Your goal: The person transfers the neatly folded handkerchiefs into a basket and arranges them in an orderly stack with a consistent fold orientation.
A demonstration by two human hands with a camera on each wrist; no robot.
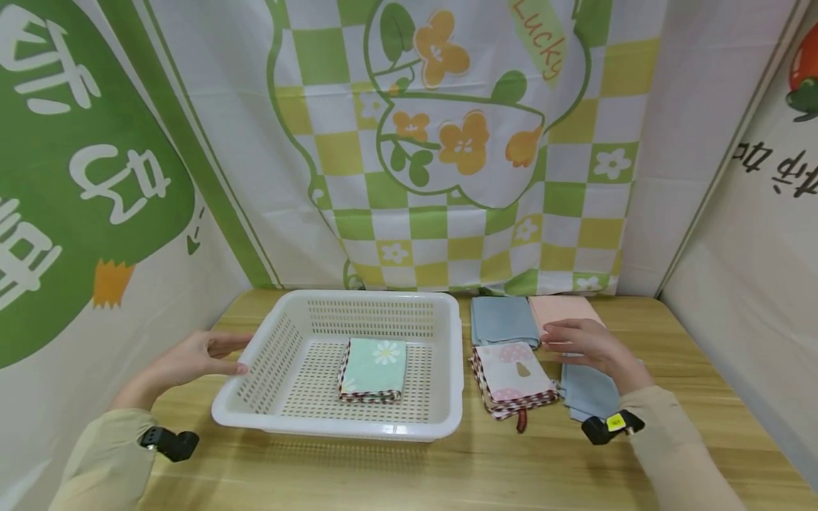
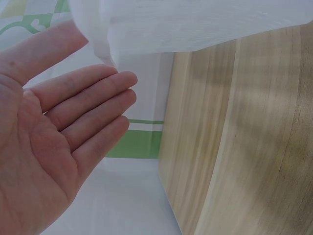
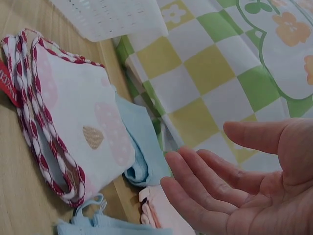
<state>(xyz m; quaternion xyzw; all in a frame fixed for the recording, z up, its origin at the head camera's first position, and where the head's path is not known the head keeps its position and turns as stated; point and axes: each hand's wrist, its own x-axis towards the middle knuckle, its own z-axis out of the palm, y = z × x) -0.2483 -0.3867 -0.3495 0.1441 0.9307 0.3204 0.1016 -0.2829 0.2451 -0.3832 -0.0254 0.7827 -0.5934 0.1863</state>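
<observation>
A white plastic basket (image 1: 287,424) stands on the table with a folded mint-green towel (image 1: 377,365), daisy-printed, lying inside. At the basket's left end is my left hand (image 1: 192,358); its fingers (image 2: 93,93) are extended by the rim, and whether they touch it I cannot tell. My right hand (image 1: 591,344) hovers over the towels on the right, fingers loosely spread, holding nothing. Just left of it lies a folded white towel (image 1: 514,372) with pink print and a red-and-white stitched edge. Around it are a blue towel (image 1: 505,321), a pink towel (image 1: 562,309) and another blue towel (image 1: 584,390), partly hidden.
The wooden table (image 1: 447,472) ends against a printed curtain (image 1: 447,241) at the back. Fabric walls close in the left and right sides. A small red tag (image 3: 9,83) sticks out from the white towel.
</observation>
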